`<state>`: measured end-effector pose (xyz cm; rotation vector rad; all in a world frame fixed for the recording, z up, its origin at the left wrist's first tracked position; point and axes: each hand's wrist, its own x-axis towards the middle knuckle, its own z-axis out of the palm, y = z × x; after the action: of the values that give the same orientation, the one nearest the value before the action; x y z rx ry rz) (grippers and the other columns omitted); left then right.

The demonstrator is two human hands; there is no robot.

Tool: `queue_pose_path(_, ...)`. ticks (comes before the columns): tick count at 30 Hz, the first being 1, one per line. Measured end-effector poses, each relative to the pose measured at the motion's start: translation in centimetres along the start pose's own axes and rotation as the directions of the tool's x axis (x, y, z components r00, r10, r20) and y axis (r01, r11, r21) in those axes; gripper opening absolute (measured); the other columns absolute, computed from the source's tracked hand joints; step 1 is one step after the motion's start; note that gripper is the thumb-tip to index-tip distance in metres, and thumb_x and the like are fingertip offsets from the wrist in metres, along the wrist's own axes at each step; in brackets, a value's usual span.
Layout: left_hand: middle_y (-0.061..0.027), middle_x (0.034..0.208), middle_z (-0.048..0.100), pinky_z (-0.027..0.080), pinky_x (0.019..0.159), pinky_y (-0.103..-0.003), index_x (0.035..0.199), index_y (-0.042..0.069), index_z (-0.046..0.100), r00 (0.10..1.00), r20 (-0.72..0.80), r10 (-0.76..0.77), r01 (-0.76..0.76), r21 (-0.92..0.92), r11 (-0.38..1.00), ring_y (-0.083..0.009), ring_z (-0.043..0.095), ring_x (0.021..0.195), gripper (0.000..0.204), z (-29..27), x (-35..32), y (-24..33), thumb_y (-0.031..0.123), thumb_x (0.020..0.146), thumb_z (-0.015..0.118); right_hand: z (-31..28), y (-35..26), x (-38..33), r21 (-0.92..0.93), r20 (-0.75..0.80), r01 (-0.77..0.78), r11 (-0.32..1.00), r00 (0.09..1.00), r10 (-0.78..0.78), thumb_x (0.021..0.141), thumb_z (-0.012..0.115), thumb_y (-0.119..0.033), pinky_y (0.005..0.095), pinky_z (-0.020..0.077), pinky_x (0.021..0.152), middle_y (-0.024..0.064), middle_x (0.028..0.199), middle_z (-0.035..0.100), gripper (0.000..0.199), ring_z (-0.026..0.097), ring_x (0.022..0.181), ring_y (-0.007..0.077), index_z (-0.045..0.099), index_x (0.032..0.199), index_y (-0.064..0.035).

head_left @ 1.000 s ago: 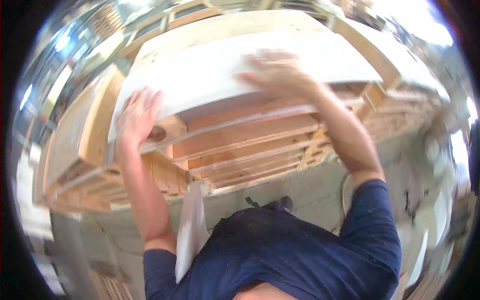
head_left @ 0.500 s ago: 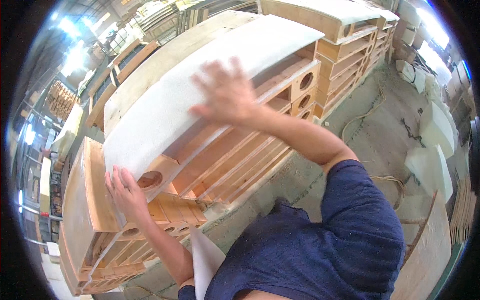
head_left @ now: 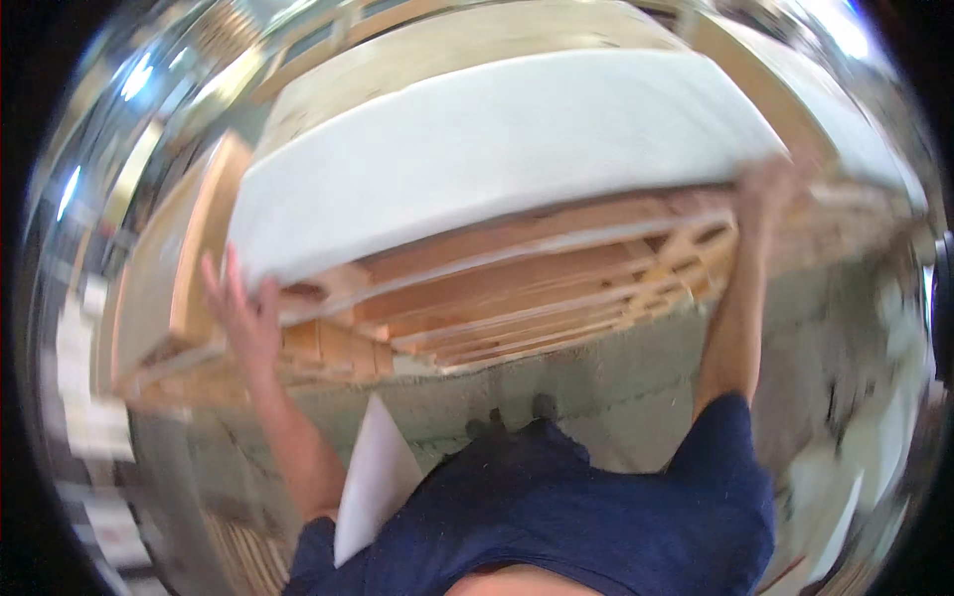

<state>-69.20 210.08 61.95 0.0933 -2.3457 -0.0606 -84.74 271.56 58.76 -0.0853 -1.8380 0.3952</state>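
Note:
A white padding sheet point(head_left: 497, 139) covers the near part of the top of a stack of wooden frames point(head_left: 497, 268). My left hand point(head_left: 248, 313) is at the sheet's near left corner, fingers spread. At the right end of the sheet, by its near corner, is my right hand point(head_left: 770, 194); motion smears its fingers, so its grip cannot be made out. A white, pointed sheet piece point(head_left: 378, 477) sticks up between my left arm and my body.
Another wooden frame stack point(head_left: 184, 258) stands close on the left. To the right is a further stack topped with white sheet point(head_left: 845, 129). Bare board point(head_left: 477, 50) shows behind the padding. The concrete floor point(head_left: 596, 387) lies between me and the frames.
My right hand has moved from above the middle of the sheet to its right end. My left hand stays near the left corner. The view has turned, so the stack lies more squarely across it.

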Motion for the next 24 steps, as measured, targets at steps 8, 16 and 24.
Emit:
queue_pose_path(8, -0.0201, 0.154, 0.008, 0.02, 0.111, -0.051, 0.148, 0.021, 0.025, 0.991, 0.022, -0.136, 0.13, 0.162, 0.978, -0.0384, 0.015, 0.141, 0.068, 0.1, -0.9, -0.4, 0.051, 0.092, 0.049, -3.4, -16.0, -0.1, -0.014, 0.301, -0.071, 0.997, 0.951, 0.072, 0.089, 0.012, -0.069, 0.062, -0.0084, 0.109, 0.0272, 0.152, 0.006, 0.083, 0.002, 0.143, 0.0404, 0.017, 0.15, -0.0129)
queue_pose_path(16, -0.0261, 0.148, 0.021, 0.016, 0.11, -0.06, 0.145, 0.011, 0.03, 0.997, -0.032, -0.076, 0.044, -0.57, 0.821, -0.042, 0.019, 0.138, 0.071, -3.5, -5.2, -2.2, 0.052, 0.091, 0.05, -8.3, -37.1, -7.9, 0.74, 0.329, 0.055, 0.67, 0.84, -0.432, 0.1, 0.034, -0.036, 0.0459, 0.041, 0.102, 0.0225, 0.142, 0.04, 0.055, 0.048, 0.124, 0.0327, 0.035, 0.142, -0.0001)
queue_pose_path(24, -0.0236, 0.148, 0.025, 0.022, 0.114, -0.042, 0.144, 0.003, 0.027, 0.711, 0.096, -0.697, 0.526, -0.731, 0.435, -0.0365, 0.024, 0.138, 0.069, -14.7, -23.5, -24.1, 0.046, 0.094, 0.045, -27.2, -71.1, -29.6, 0.749, -0.617, -0.661, 0.049, -0.722, -0.313, 0.085, 0.066, -0.034, 0.0368, 0.0468, 0.088, 0.0157, 0.11, 0.064, 0.045, 0.061, 0.103, 0.025, 0.059, 0.117, -0.0026)
